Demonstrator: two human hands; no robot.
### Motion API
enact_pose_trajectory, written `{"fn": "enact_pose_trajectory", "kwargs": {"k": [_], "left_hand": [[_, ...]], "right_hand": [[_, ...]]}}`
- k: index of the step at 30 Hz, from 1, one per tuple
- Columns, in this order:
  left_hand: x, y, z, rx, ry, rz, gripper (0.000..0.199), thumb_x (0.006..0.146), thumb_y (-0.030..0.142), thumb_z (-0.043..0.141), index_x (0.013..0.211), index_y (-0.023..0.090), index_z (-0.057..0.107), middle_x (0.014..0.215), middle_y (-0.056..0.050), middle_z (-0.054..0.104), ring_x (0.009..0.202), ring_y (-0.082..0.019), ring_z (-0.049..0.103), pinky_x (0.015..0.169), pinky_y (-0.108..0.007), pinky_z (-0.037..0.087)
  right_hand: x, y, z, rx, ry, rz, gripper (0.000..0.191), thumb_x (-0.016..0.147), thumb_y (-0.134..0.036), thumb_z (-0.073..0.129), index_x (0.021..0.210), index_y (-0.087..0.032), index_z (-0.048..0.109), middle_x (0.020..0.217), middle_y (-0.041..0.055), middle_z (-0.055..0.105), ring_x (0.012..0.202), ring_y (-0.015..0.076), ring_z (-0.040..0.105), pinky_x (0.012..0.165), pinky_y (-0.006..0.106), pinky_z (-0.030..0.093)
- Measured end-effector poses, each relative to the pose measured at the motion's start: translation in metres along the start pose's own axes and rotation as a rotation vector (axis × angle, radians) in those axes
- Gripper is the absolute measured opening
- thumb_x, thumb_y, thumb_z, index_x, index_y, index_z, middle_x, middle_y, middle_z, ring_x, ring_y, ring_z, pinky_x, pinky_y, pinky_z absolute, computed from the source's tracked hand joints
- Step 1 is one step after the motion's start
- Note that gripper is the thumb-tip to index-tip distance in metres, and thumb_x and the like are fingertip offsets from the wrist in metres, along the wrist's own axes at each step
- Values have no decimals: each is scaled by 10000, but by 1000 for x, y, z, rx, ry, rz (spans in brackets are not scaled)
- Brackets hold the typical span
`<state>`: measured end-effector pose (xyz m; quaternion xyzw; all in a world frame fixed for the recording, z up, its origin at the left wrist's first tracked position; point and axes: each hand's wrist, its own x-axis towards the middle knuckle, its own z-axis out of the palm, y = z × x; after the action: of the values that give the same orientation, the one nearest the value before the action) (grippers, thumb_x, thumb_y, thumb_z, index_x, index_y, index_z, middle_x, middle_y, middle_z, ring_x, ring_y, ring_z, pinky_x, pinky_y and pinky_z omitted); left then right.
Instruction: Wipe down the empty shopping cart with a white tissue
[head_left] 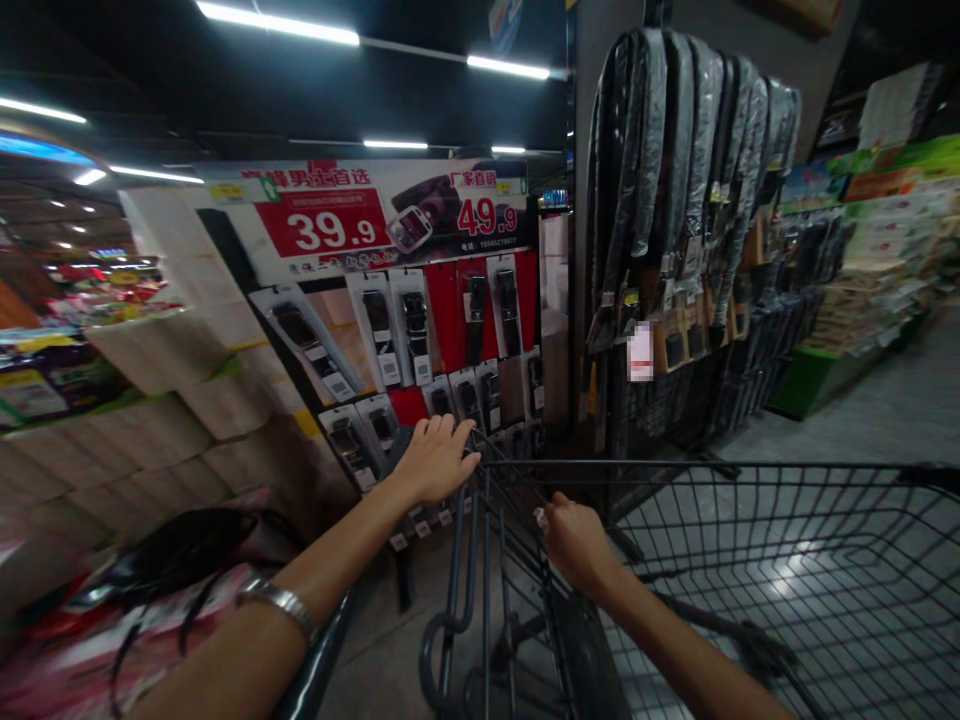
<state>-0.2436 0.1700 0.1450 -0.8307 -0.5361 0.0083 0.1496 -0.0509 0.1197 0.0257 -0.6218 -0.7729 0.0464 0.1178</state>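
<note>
A black wire shopping cart (720, 465) spreads across the lower right, with its basket on the right and its handle end on the left. My left hand (435, 462) lies over the cart's far corner by the handle, fingers bent over the top and thumb to the right. A metal bracelet or watch (281, 602) circles that wrist. Over the basket's handle end, my right hand (577, 545) is closed in a fist. A small whitish bit pokes out by its fingers, too small to name.
Ahead stands a display of packaged belts (415, 325) under a price sign (390, 212). More belts in plastic (679, 150) hang at the right. Stacked paper packs (135, 435) and a red-and-black bundle (187, 570) crowd the left. Green-based shelving (814, 380) stands far right.
</note>
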Motion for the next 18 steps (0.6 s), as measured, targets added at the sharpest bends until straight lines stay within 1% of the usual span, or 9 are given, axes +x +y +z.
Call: {"fn": "enact_pose_trajectory", "kwargs": {"k": [4,5,6,7,9,11,15,17,18], "left_hand": [[0,0,1,-16,21,2,444,874,414,399,1236,167,477,1065,-126,543,1022,-286,478,890,-409,334],[0,0,1,-20,23,3,442,873,412,400,1231,166,480,1063,-126,544,1019,-286,479,886,-407,336],[-1,0,0,-23,23,3,442,872,411,401,1230,164,481,1063,-126,545,1018,-286,480,883,-406,337],[-1,0,0,-27,23,3,444,872,411,401,1229,161,481,1062,-127,546,1018,-286,479,884,-406,337],[-2,1,-1,-35,30,8,447,871,414,401,1228,155,481,1061,-130,548,1023,-288,478,887,-409,335],[-2,1,-1,-40,37,10,446,869,414,402,1223,155,484,1064,-133,549,1029,-291,476,890,-415,330],[-1,1,2,-31,43,9,444,865,408,400,1223,159,485,1073,-137,547,1036,-297,475,886,-419,329],[0,0,4,-31,47,13,446,867,406,393,1228,159,482,1070,-138,548,1042,-298,473,886,-421,328],[0,0,4,-34,51,15,447,867,408,390,1228,160,481,1068,-137,548,1043,-299,472,889,-422,326]], "right_hand": [[10,2,-42,139,418,-75,336,874,-120,367,1079,-185,625,909,65,587,713,130,576,614,219,389],[15,5,-48,166,492,-64,345,873,-114,358,1077,-187,626,916,62,570,700,123,560,615,218,386],[21,8,-51,188,530,-34,339,864,-102,361,1033,-181,644,909,60,559,679,117,546,613,219,383],[26,12,-51,205,535,8,322,849,-89,373,958,-170,665,884,60,553,657,114,534,610,221,380],[35,16,-45,239,480,74,282,807,-61,412,815,-153,678,818,60,554,635,117,527,615,225,378],[41,13,-36,282,415,59,257,752,-32,448,764,-147,677,761,61,566,658,133,541,640,225,386],[48,-10,-25,407,372,-88,340,650,10,460,853,-137,690,792,80,632,725,159,581,678,224,409],[54,-23,-26,517,350,-117,363,642,7,457,885,-122,694,801,89,665,736,170,602,679,228,420],[58,-28,-28,590,328,-114,334,653,-8,462,864,-115,698,778,85,677,723,173,610,664,228,423]]}}
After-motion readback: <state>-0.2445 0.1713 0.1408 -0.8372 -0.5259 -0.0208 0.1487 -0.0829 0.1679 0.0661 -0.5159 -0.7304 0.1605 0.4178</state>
